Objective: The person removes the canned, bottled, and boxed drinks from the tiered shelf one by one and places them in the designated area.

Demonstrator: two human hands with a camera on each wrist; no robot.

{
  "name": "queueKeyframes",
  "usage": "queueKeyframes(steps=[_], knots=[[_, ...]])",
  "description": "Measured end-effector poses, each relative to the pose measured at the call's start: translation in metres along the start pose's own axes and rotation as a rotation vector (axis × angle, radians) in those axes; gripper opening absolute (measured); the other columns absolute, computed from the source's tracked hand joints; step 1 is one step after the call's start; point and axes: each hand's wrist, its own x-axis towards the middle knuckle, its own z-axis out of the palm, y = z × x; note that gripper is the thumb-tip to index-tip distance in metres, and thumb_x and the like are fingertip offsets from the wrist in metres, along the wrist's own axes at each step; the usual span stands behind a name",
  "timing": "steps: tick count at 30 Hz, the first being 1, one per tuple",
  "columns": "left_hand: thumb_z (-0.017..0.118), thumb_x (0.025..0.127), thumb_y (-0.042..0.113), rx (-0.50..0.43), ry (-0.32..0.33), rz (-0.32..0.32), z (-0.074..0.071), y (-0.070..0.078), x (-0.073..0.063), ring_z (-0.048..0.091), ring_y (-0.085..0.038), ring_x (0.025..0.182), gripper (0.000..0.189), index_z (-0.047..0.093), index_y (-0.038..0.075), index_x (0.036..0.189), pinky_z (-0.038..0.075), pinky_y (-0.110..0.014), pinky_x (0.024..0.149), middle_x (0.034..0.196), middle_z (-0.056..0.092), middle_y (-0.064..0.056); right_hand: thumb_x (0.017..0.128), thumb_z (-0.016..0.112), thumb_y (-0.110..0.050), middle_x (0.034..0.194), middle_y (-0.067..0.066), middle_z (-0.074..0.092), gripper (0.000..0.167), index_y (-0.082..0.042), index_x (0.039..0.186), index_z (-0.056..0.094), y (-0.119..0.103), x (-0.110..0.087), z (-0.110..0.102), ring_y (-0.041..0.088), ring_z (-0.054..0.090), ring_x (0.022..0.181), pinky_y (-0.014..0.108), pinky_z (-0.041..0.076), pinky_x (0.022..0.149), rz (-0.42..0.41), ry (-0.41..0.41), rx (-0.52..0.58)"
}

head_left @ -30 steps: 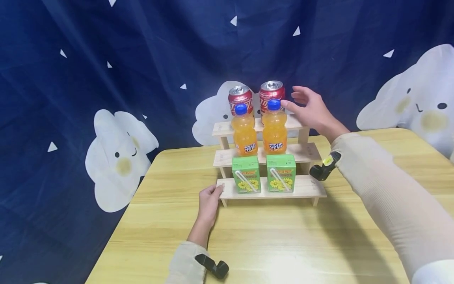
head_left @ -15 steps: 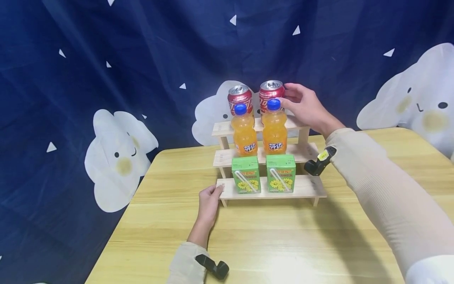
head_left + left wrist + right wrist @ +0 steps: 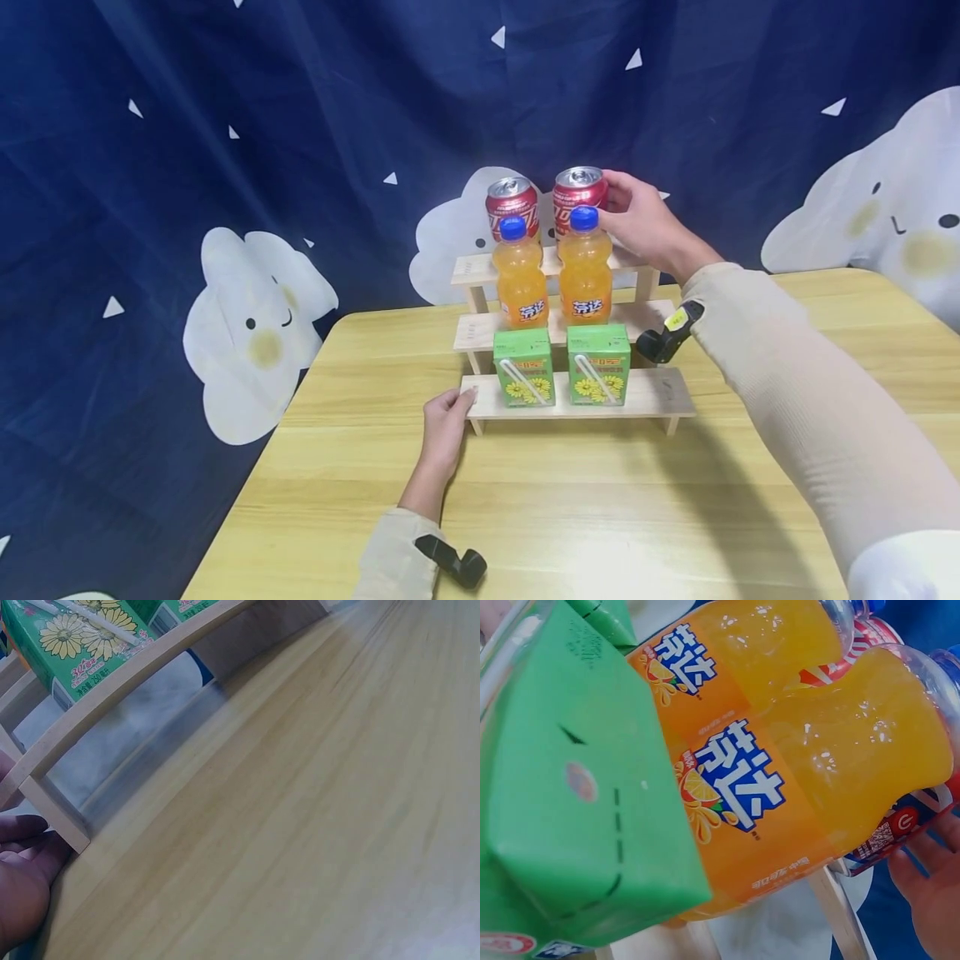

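A three-tier wooden display stand (image 3: pixel 652 393) holds drinks in the head view. My left hand (image 3: pixel 444 425) grips the left end of its lowest shelf, thumb on top; in the left wrist view its fingers (image 3: pixel 22 825) are beside the front leg. On the top tier, my right hand (image 3: pixel 651 227) holds the right-hand red soda can (image 3: pixel 581 193) at its right side, thumb in front and fingers reaching behind. The thumb tip is partly hidden behind the blue cap of the right orange soda bottle (image 3: pixel 587 267). In the right wrist view the can (image 3: pixel 896 829) is mostly hidden by that bottle.
Another red can (image 3: pixel 512 204) stands left on the top tier, above a second orange soda bottle (image 3: pixel 520 279). Two green juice boxes (image 3: pixel 598 371) occupy the lowest tier. The stand rests on a wooden table (image 3: pixel 570 500), with a dark blue curtain (image 3: pixel 360 100) behind.
My right hand has moved left from beside the stand's top tier and taken hold of the right red can. My left hand has stayed on the lowest shelf's end.
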Motion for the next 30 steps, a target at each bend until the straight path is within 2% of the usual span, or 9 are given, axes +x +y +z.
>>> queueKeyframes(steps=[8, 15, 30], knots=[[0.058, 0.092, 0.017, -0.004, -0.035, -0.007, -0.001, 0.003, -0.001, 0.063, -0.015, 0.091, 0.033, 0.063, -0.009, 0.112, 0.053, -0.024, 0.082, 0.107, 0.066, -0.023, 0.091, 0.06, -0.028, 0.145, 0.007, 0.043, 0.068, -0.022, 0.149, 0.025, -0.002, 0.002, -0.001, 0.022, 0.043, 0.13, 0.038, 0.035, 0.109, 0.022, -0.01, 0.003], [0.054, 0.092, 0.012, 0.018, -0.044, 0.015, 0.001, 0.026, -0.016, 0.062, -0.011, 0.084, 0.03, 0.062, -0.012, 0.109, 0.052, -0.02, 0.077, 0.101, 0.067, -0.022, 0.093, 0.058, -0.028, 0.147, 0.007, 0.041, 0.068, -0.021, 0.15, 0.023, -0.002, 0.001, 0.0, 0.022, 0.041, 0.132, 0.038, 0.034, 0.11, 0.003, -0.017, -0.024], [0.055, 0.092, 0.013, 0.024, -0.037, 0.002, 0.001, 0.028, -0.017, 0.062, -0.014, 0.09, 0.032, 0.061, -0.011, 0.112, 0.053, -0.023, 0.082, 0.107, 0.066, -0.023, 0.096, 0.051, -0.03, 0.148, 0.008, 0.038, 0.067, -0.019, 0.152, 0.016, -0.003, -0.002, -0.008, 0.024, 0.037, 0.134, 0.041, 0.031, 0.112, -0.035, -0.079, -0.125]])
